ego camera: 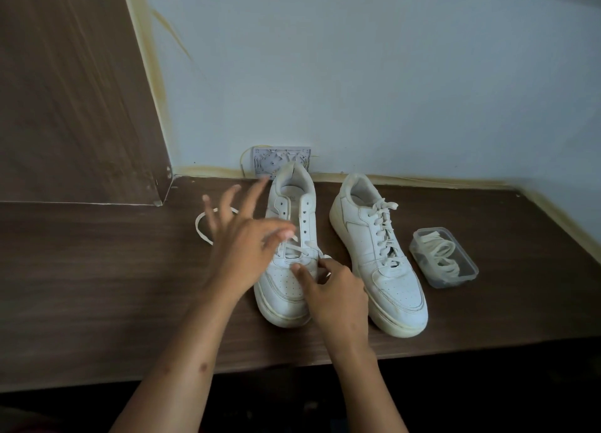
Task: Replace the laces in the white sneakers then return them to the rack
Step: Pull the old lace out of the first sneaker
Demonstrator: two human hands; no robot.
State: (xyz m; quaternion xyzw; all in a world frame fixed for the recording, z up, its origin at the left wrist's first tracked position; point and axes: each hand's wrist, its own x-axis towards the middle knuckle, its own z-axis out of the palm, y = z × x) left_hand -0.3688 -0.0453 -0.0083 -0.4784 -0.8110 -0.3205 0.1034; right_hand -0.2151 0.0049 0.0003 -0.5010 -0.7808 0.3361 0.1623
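Left hand (240, 253) hovers with fingers spread wide, thumb and forefinger seemingly pinching lace (294, 248) at the lower eyelets, though blur hides it. Right hand (338, 294) curls round the lace end just right of the half-laced sneaker (289, 253). Beyond those knuckles stands the laced sneaker (379, 257), then the box of laces (444, 257). Risk: a hard tug could strip the loose rows out.

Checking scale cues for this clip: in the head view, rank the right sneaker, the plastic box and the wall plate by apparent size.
1. Right sneaker, clearly largest.
2. and 3. Plastic box and wall plate look alike; the plate lies farther away and is partly hidden by the other sneaker, so I won't rank them.
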